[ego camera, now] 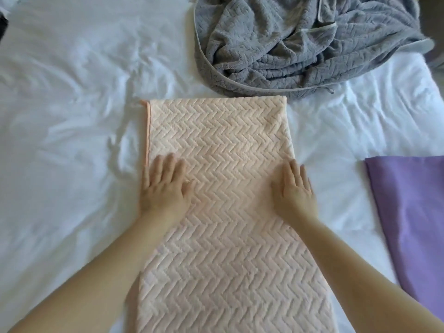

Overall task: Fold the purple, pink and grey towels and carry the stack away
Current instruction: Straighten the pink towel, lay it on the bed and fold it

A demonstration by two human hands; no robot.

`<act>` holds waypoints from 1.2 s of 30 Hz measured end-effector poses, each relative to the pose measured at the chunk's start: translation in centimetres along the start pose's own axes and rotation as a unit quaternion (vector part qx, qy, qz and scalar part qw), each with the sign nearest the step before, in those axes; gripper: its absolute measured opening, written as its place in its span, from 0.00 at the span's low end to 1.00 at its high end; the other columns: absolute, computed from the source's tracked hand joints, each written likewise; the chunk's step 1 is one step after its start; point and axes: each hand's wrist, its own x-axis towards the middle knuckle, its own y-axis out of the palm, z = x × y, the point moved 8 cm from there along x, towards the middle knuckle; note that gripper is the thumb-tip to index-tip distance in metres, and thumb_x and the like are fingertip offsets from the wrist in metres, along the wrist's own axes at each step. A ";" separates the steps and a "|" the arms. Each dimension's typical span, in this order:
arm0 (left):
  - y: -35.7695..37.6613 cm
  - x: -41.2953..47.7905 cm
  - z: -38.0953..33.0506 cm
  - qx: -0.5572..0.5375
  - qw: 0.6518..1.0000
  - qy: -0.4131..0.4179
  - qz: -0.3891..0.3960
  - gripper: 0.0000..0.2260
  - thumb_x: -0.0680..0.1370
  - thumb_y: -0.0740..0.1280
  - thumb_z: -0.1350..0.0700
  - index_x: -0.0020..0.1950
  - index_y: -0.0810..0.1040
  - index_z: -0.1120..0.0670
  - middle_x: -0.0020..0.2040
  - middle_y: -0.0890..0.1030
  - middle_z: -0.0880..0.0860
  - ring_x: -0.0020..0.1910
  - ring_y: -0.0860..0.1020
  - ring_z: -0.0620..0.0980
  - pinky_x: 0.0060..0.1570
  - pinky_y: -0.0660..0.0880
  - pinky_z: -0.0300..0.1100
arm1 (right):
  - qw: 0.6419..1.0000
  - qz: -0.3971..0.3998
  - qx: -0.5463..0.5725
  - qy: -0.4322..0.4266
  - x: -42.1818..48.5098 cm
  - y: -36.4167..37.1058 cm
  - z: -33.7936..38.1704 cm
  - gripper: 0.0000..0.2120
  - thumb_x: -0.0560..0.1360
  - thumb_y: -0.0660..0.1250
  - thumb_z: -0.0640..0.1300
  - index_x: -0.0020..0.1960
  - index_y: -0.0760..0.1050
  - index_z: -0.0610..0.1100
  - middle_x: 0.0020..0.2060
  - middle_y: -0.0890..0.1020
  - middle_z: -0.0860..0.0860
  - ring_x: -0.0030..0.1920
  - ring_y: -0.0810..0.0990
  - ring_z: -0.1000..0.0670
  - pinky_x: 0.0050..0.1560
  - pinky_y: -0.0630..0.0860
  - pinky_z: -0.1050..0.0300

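Pink towel (223, 212) front and centre, a long folded strip on the white bed (72, 116) — left hand (163, 186) and right hand (293, 191) both flat, fingers spread, gripping nothing. Purple towel (413, 212) lies folded at right. Grey towel (300, 44) sits crumpled beyond — by my reckoning untouched, so pink's final folds, grey, then the carry remain.

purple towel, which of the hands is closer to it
Right. The right hand lies flat on the pink towel's right edge, toward the purple towel; the left hand presses the far left edge.
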 end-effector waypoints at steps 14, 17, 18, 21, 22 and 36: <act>4.3 -22.3 -0.5 -0.087 0.996 0.008 -0.029 0.28 0.79 0.47 0.39 0.77 0.58 0.46 0.78 0.55 0.47 0.78 0.51 0.50 0.74 0.48 0.53 | 0.995 0.022 -0.054 -0.078 -19.9 5.1 -4.2 0.32 0.77 0.37 0.66 0.77 0.41 0.55 0.76 0.43 0.61 0.74 0.35 0.59 0.74 0.35 0.55; 6.2 -27.2 0.7 -0.127 0.991 -0.045 -0.012 0.26 0.81 0.53 0.43 0.78 0.55 0.48 0.79 0.49 0.49 0.78 0.47 0.53 0.75 0.48 0.53 | 0.999 0.028 -0.011 -0.033 -24.3 5.5 -6.7 0.31 0.77 0.41 0.65 0.77 0.43 0.55 0.77 0.44 0.60 0.76 0.40 0.55 0.76 0.44 0.52; 6.6 -29.0 0.8 -0.142 0.988 -0.056 -0.016 0.26 0.81 0.54 0.45 0.78 0.55 0.49 0.79 0.49 0.50 0.77 0.50 0.56 0.75 0.50 0.53 | 0.999 0.029 0.003 -0.018 -25.9 5.6 -7.6 0.31 0.77 0.43 0.65 0.77 0.44 0.56 0.77 0.45 0.60 0.77 0.43 0.52 0.76 0.47 0.50; 7.2 -34.0 0.5 -0.166 0.983 -0.055 -0.053 0.23 0.81 0.57 0.51 0.76 0.62 0.55 0.78 0.57 0.53 0.70 0.64 0.63 0.68 0.61 0.54 | 0.998 -0.004 0.062 -0.020 -30.6 5.6 -9.4 0.30 0.78 0.51 0.62 0.77 0.47 0.56 0.77 0.49 0.60 0.75 0.54 0.47 0.72 0.55 0.48; 7.3 -35.3 0.4 -0.183 0.980 -0.046 -0.070 0.22 0.82 0.58 0.53 0.75 0.64 0.57 0.77 0.60 0.55 0.67 0.68 0.63 0.65 0.64 0.54 | 0.995 -0.025 0.084 -0.036 -32.0 5.5 -9.7 0.29 0.79 0.54 0.59 0.77 0.49 0.56 0.77 0.52 0.59 0.74 0.57 0.46 0.71 0.58 0.48; 6.1 -44.5 3.2 -0.444 0.886 -0.060 -0.123 0.03 0.75 0.70 0.59 0.47 0.82 0.52 0.65 0.63 0.56 0.52 0.68 0.33 0.54 0.64 0.22 | 0.951 -0.009 0.308 0.026 -39.5 4.4 -14.7 0.05 0.75 0.68 0.44 0.48 0.74 0.51 0.57 0.71 0.43 0.42 0.75 0.53 0.41 0.72 0.61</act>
